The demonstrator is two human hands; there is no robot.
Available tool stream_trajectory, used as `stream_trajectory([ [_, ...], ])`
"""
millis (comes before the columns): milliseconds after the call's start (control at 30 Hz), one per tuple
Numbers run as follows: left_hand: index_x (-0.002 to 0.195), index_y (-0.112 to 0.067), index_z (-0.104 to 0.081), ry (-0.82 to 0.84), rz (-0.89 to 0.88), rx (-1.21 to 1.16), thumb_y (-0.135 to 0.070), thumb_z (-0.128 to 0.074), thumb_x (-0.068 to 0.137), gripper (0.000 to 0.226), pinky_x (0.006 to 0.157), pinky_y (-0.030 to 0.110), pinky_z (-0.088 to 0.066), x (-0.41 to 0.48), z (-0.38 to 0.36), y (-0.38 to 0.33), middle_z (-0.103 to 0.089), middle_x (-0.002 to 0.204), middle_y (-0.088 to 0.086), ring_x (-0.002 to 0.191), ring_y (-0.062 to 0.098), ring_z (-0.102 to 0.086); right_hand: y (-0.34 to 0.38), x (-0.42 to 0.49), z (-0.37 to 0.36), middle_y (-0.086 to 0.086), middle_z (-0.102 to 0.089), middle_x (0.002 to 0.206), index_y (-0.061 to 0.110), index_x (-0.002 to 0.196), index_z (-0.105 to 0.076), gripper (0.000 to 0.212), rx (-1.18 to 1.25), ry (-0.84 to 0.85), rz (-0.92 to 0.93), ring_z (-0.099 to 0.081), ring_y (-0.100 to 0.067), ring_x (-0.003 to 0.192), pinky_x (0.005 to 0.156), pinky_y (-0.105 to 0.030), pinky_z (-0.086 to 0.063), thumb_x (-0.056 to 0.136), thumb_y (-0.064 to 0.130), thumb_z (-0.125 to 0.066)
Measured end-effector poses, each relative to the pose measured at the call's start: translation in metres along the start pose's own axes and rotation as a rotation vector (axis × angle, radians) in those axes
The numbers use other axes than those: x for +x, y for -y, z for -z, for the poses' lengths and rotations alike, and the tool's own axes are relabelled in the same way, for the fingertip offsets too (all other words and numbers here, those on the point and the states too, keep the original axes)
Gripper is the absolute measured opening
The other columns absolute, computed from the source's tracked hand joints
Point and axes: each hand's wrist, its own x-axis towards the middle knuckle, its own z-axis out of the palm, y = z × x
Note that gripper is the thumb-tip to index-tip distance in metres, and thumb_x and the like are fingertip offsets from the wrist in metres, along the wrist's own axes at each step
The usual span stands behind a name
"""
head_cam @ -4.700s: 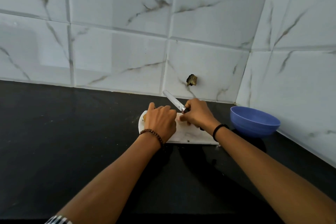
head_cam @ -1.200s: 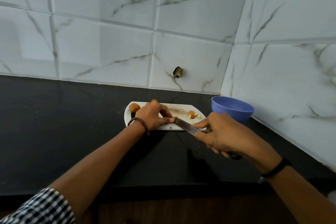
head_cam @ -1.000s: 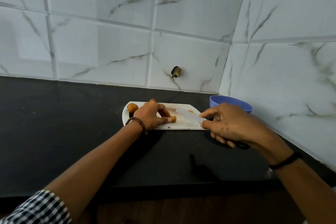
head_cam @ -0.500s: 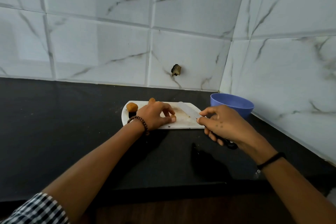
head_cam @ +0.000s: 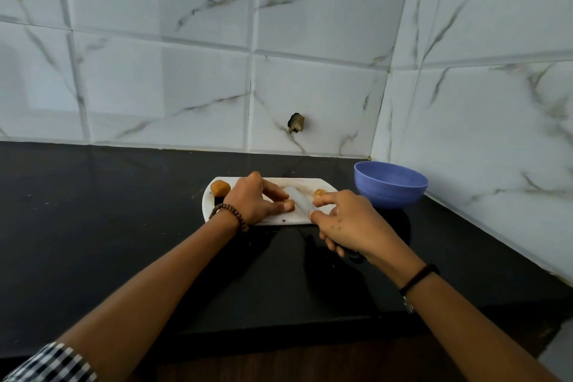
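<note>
The left hand [head_cam: 251,200] rests on a white cutting board [head_cam: 273,221], and its grip pinches a small orange-brown piece of food [head_cam: 289,205] between thumb and fingertips, holding it down near the middle of the board. The right hand [head_cam: 347,223] has its grip curled round the dark handle of a knife [head_cam: 299,200], with the forefinger stretched forward along the blade. The pale blade lies slanted across the board, just beside the pinched piece on its right. Whether the edge touches the piece cannot be told.

A whole orange-brown lump [head_cam: 220,187] sits at the left end of the board, apart from the hands. A few cut bits [head_cam: 319,193] lie near the right end, just beyond the right forefinger. The board lies on a black bench [head_cam: 93,211] near a marble-tiled wall [head_cam: 186,87]. A blue bowl [head_cam: 390,187] stands on the bench in the corner, just to the right of the board. A bead bracelet [head_cam: 231,215] circles the left wrist and a black band [head_cam: 418,277] the right.
</note>
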Motion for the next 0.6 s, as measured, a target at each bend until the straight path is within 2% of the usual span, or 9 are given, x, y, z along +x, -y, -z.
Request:
stream_trajectory([
  [67,0.092,-0.033,-0.078,-0.012,0.018,-0.004,-0.049,-0.081,0.069,0.028,0.093,0.03,-0.049,-0.001,-0.001,-0.001,-0.065,0.109,-0.005,0.101,0.007,-0.058,0.001,0.001,-0.002,-0.008,-0.072,0.067,0.023,0.139,-0.054,0.044,-0.021,-0.004,0.006,-0.054,-0.01,0.038,0.044,-0.026,-0.05,0.096,0.027,-0.058],
  [133,0.093,-0.031,-0.078,-0.012,0.025,0.001,-0.047,-0.08,0.071,0.027,0.091,0.026,-0.045,-0.001,-0.002,-0.001,-0.064,0.114,-0.004,0.111,0.008,-0.055,0.002,0.002,-0.002,-0.007,-0.071,0.067,0.022,0.141,-0.052,0.045,-0.055,-0.004,0.008,-0.053,-0.009,0.036,0.045,-0.025,-0.05,0.097,0.027,-0.057],
  [200,0.093,-0.03,-0.078,-0.012,0.023,0.005,-0.047,-0.079,0.072,0.026,0.094,0.025,-0.043,0.0,-0.004,0.0,-0.065,0.115,-0.003,0.119,0.008,-0.051,0.004,0.003,-0.003,-0.008,-0.07,0.066,0.021,0.141,-0.052,0.044,-0.097,-0.004,0.012,-0.051,-0.01,0.036,0.043,-0.024,-0.048,0.098,0.027,-0.056],
  [267,0.092,-0.03,-0.078,-0.021,0.028,0.007,-0.047,-0.079,0.072,0.026,0.096,0.028,-0.046,0.001,-0.005,0.001,-0.067,0.113,-0.004,0.12,0.009,-0.052,0.007,0.004,-0.004,-0.007,-0.067,0.063,0.019,0.14,-0.052,0.043,-0.132,-0.008,0.018,-0.05,-0.01,0.035,0.041,-0.023,-0.048,0.098,0.026,-0.055],
  [400,0.093,-0.03,-0.078,-0.012,0.03,0.021,-0.046,-0.079,0.073,0.025,0.098,0.024,-0.039,0.003,-0.006,0.001,-0.067,0.115,-0.007,0.124,0.009,-0.049,0.011,0.006,-0.009,-0.005,-0.064,0.061,0.015,0.134,-0.054,0.037,-0.17,-0.018,0.02,-0.05,-0.011,0.037,0.037,-0.021,-0.045,0.098,0.026,-0.055],
  [533,0.091,-0.029,-0.078,-0.013,0.021,-0.002,-0.047,-0.078,0.074,0.024,0.101,0.028,-0.044,0.001,-0.005,0.001,-0.066,0.091,-0.009,0.117,-0.002,-0.047,0.016,0.005,-0.014,-0.003,-0.06,0.057,0.008,0.12,-0.061,0.026,-0.246,-0.046,0.049,-0.051,-0.013,0.038,0.037,-0.022,-0.046,0.099,0.022,-0.053],
  [600,0.092,-0.03,-0.078,-0.018,0.025,0.018,-0.05,-0.077,0.074,0.027,0.097,0.031,-0.048,0.0,-0.006,0.001,-0.063,0.086,-0.011,0.107,0.001,-0.056,0.017,0.001,-0.014,-0.004,-0.061,0.06,0.007,0.112,-0.064,0.023,-0.264,-0.041,0.061,-0.052,-0.014,0.038,0.036,-0.022,-0.045,0.098,0.021,-0.053],
])
